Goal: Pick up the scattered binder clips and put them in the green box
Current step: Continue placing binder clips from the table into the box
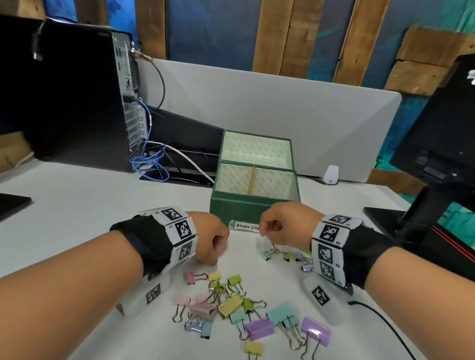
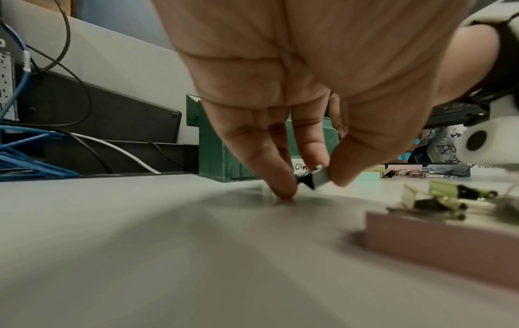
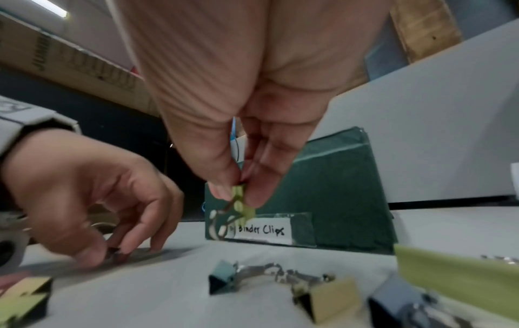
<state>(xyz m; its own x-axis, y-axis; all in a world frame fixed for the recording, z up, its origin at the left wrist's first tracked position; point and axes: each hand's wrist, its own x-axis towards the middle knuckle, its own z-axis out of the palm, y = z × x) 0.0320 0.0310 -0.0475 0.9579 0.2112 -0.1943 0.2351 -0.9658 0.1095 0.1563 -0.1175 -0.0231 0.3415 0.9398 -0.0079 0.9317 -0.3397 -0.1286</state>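
Observation:
The green box (image 1: 253, 205) stands open at the table's middle, labelled "Binder Clips" (image 3: 261, 230). Several pastel binder clips (image 1: 234, 309) lie scattered in front of it. My left hand (image 1: 213, 241) is down at the table left of the box front; its thumb and fingers pinch a small pale clip (image 2: 315, 177) just above the surface. My right hand (image 1: 278, 227) hovers before the box label and pinches a small green clip (image 3: 241, 199) by its body, wire handles dangling. A few small clips (image 1: 284, 256) lie below the right hand.
A black computer tower (image 1: 77, 95) with blue cables (image 1: 148, 160) stands at the back left. A monitor (image 1: 450, 131) on its stand is at the right. A grey divider panel (image 1: 262, 111) runs behind the box. A black cable (image 1: 388, 331) crosses the table's right front.

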